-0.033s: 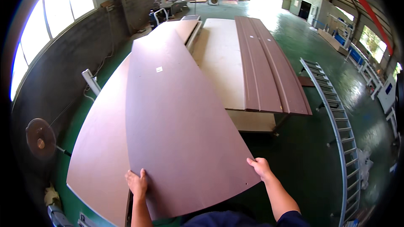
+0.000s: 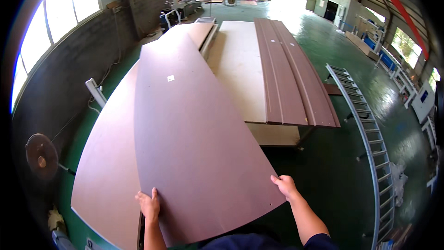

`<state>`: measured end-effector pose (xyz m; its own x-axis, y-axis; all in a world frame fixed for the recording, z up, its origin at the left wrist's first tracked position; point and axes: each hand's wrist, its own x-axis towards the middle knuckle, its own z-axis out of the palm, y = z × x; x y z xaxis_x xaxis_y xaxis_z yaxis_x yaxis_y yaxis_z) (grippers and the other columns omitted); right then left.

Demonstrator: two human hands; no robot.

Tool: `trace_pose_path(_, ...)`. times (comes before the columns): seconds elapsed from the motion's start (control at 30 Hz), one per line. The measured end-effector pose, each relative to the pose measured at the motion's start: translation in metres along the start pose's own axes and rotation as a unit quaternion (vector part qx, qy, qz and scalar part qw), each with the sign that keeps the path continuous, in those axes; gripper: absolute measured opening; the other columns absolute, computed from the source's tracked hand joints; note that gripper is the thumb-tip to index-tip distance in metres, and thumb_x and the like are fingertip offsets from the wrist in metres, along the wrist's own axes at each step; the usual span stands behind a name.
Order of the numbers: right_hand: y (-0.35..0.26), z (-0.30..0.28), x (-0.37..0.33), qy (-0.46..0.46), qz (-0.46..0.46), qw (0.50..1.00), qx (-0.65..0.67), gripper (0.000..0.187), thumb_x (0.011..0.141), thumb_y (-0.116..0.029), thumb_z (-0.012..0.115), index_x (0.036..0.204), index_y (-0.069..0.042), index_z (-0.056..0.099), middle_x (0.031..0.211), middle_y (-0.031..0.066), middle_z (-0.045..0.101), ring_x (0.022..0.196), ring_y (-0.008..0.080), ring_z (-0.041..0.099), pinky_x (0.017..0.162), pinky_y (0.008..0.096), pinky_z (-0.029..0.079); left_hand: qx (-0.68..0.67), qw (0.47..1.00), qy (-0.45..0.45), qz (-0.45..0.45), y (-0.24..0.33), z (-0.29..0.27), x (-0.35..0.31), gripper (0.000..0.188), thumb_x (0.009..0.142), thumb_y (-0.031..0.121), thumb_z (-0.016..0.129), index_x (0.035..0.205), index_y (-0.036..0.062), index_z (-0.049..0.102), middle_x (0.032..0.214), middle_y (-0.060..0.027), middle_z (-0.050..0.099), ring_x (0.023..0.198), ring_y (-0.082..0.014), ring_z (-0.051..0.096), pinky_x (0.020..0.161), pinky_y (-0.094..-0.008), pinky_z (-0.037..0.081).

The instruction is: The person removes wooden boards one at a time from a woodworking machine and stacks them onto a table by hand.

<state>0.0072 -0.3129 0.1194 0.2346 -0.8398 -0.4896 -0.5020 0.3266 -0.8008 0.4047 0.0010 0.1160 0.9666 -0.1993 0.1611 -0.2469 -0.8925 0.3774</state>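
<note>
A long mauve-brown panel (image 2: 189,129) with a small white label stretches away from me, slanting up toward the left. My left hand (image 2: 149,204) grips its left edge, thumb on top and the other fingers partly hidden. On the right edge, near the close corner, my right hand (image 2: 284,186) holds on the same way, its fingers mostly under the panel. Beneath and to the left lies a wider pinkish panel (image 2: 104,166), partly covered by the one I hold.
To the right, a table with a pale top (image 2: 236,74) carries ridged brown panels (image 2: 296,88). A metal roller conveyor (image 2: 365,134) stands farther right on the green floor. A round fan (image 2: 42,156) is at the left, by the dark wall. Machines (image 2: 185,0) stand far back.
The whole view has shifted slightly, with the scene a little farther left. Both hands keep their hold on the panel, which shows no clear movement of its own.
</note>
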Motion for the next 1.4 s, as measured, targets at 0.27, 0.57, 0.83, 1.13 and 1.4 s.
trace_pose_path(0.27,-0.039,-0.036,0.018,0.119,-0.003,0.965,-0.235,0.054,0.088,-0.053,0.051,0.083,0.000,0.064,0.082,0.0194,0.067,0.080,0.0378,0.064,0.070,0.0437,0.048,-0.081,0.988,-0.119,-0.052,0.046,-0.016,-0.014,0.056,0.088,0.040,0.061,0.114,-0.0062,0.043,0.112,-0.0320,0.056,0.098,-0.0449,0.057,0.086,-0.0481,0.045)
trace_pose_path(0.57,-0.042,-0.069,0.027,0.145,-0.028,0.931,-0.333,0.048,0.092,-0.049,0.046,0.081,-0.003,0.059,0.079,0.0198,0.066,0.078,0.0413,0.063,0.069,0.0493,0.049,-0.198,0.962,-0.078,-0.173,0.070,0.019,-0.033,0.051,0.093,0.040,0.052,0.095,-0.0106,0.061,0.093,-0.0251,0.065,0.088,-0.0356,0.061,0.080,-0.0418,0.046)
trace_pose_path(0.83,-0.018,-0.114,0.021,0.172,-0.042,0.935,-0.306,0.046,0.092,-0.045,0.050,0.079,-0.003,0.061,0.077,0.0189,0.066,0.076,0.0410,0.063,0.067,0.0484,0.049,-0.203,0.958,-0.068,-0.192,0.118,0.024,-0.056,0.051,0.093,0.041,0.053,0.089,-0.0087,0.060,0.086,-0.0212,0.064,0.081,-0.0318,0.059,0.077,-0.0407,0.045)
trace_pose_path(1.13,0.003,-0.171,0.026,0.222,-0.027,0.936,-0.272,0.045,0.092,-0.043,0.050,0.082,-0.002,0.064,0.079,0.0193,0.067,0.079,0.0401,0.064,0.071,0.0482,0.049,-0.266,0.946,-0.118,-0.140,0.173,0.050,-0.073,0.053,0.092,0.042,0.054,0.082,-0.0099,0.059,0.077,-0.0172,0.060,0.073,-0.0252,0.054,0.071,-0.0387,0.043)
trace_pose_path(1.4,0.023,-0.202,0.023,0.274,0.008,0.933,-0.233,0.044,0.090,-0.040,0.053,0.077,0.000,0.063,0.076,0.0208,0.065,0.075,0.0411,0.063,0.067,0.0482,0.048,-0.219,0.965,-0.120,-0.082,0.212,0.093,-0.065,0.055,0.090,0.045,0.057,0.075,-0.0085,0.058,0.066,-0.0145,0.056,0.065,-0.0242,0.050,0.066,-0.0401,0.042)
